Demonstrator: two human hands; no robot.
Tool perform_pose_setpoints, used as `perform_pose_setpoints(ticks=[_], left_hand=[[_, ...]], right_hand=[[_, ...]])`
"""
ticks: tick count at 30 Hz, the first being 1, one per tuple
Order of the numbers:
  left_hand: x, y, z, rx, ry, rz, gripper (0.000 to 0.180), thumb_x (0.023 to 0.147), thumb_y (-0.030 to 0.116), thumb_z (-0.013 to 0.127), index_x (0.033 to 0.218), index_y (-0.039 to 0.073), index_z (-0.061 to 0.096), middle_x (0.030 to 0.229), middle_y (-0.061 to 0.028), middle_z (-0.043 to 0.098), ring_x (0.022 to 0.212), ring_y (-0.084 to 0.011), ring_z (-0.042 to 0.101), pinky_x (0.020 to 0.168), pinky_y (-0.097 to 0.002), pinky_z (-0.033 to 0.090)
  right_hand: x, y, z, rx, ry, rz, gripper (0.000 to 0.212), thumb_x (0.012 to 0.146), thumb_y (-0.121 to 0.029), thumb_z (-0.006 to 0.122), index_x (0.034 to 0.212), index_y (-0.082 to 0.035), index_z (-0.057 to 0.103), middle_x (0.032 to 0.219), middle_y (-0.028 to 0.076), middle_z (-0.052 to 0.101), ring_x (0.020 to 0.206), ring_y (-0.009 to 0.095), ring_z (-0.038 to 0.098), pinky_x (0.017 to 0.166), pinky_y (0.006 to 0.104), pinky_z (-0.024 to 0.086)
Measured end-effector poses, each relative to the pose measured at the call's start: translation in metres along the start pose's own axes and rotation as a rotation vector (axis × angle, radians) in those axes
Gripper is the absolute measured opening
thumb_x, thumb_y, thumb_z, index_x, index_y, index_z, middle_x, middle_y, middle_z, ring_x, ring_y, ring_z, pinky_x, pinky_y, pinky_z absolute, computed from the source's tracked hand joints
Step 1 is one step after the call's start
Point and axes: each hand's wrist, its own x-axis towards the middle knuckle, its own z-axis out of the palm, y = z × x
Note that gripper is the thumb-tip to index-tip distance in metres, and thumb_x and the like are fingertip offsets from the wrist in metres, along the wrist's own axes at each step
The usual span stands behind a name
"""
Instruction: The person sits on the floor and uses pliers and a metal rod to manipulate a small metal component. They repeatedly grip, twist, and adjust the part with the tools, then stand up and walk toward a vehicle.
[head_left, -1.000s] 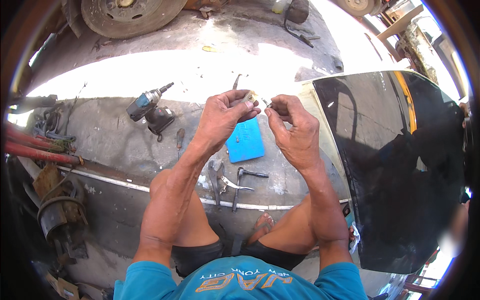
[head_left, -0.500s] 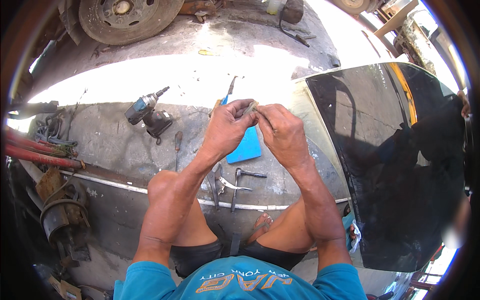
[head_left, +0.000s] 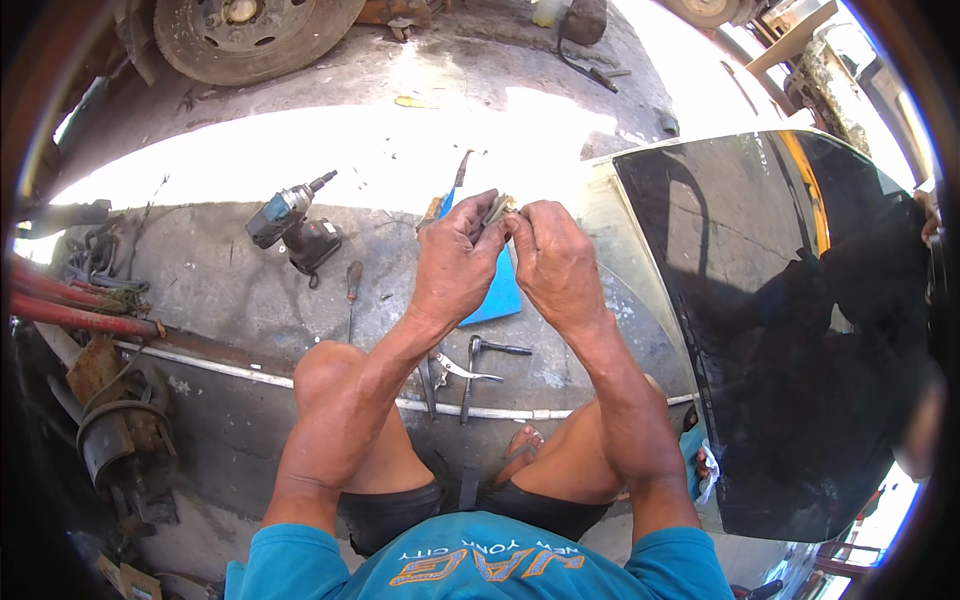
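left: blue-and-black cordless impact driver point(head_left: 290, 225) on grey concrete floor point(head_left: 200, 270). next, slim screwdriver with brownish handle point(head_left: 354, 280). my left hand point(head_left: 455, 262): thumb and fingers clamped on a small pale piece point(head_left: 503, 207), raised in front of me. flat bright-blue box point(head_left: 497, 297) shows between my wrists. my right hand point(head_left: 556, 262): fingertips bunched at the piece's right side; cannot tell if they grip it. far right: large dark glass panel point(head_left: 770, 380).

Left grip point(head_left: 455, 265) holds a small part point(head_left: 505, 206), right grip point(head_left: 555, 265) against it.
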Motion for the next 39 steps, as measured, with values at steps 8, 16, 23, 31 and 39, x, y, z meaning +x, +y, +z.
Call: perform_pose_setpoints(ticks=[8,16,23,31,39], left_hand=[[-0.002,0.01,-0.004,0.262,0.022,0.02,0.041,0.095,0.006,0.066,0.132,-0.011,0.059,0.112,-0.0228,0.073,0.103,-0.0166,0.07,0.084,-0.0285,0.057],[-0.001,0.003,0.0,0.308,0.096,0.17,0.037,0.093,0.005,0.064,0.127,-0.008,0.063,0.085,-0.0235,0.073,0.068,-0.0189,0.07,0.064,-0.033,0.054],[-0.002,0.008,-0.001,0.294,0.096,0.202,0.036,0.093,0.005,0.066,0.127,-0.007,0.064,0.086,-0.0218,0.073,0.068,-0.0177,0.07,0.063,-0.0318,0.054],[-0.006,0.008,0.001,0.268,0.117,0.24,0.034,0.093,0.004,0.064,0.126,-0.005,0.065,0.09,-0.0218,0.074,0.076,-0.0204,0.074,0.067,-0.0327,0.056],[-0.006,0.008,-0.002,0.321,0.086,0.263,0.036,0.094,0.005,0.065,0.129,-0.003,0.063,0.092,-0.0149,0.076,0.079,-0.0111,0.07,0.067,-0.0284,0.055]], right_hand=[[0.002,-0.009,-0.009,0.051,-0.035,-0.003,0.013,0.091,-0.006,0.067,0.094,0.002,0.058,0.085,0.018,0.058,0.08,0.037,0.063,0.069,0.0448,0.053],[-0.003,0.004,0.002,0.023,-0.055,-0.082,0.011,0.096,-0.008,0.062,0.094,0.002,0.059,0.083,0.018,0.057,0.077,0.036,0.062,0.067,0.0439,0.054],[-0.003,0.0,0.003,0.043,-0.021,-0.024,0.017,0.099,-0.012,0.058,0.091,0.003,0.057,0.083,0.02,0.057,0.073,0.039,0.061,0.065,0.0462,0.052],[-0.001,-0.013,-0.003,0.169,-0.063,0.135,0.025,0.102,-0.016,0.052,0.086,0.002,0.055,0.075,0.021,0.056,0.067,0.041,0.059,0.065,0.0467,0.05],[-0.001,-0.004,-0.005,1.037,-0.253,0.777,0.038,0.105,-0.032,0.048,0.086,0.0,0.059,0.064,0.004,0.052,0.05,0.013,0.048,0.046,0.0292,0.042]])
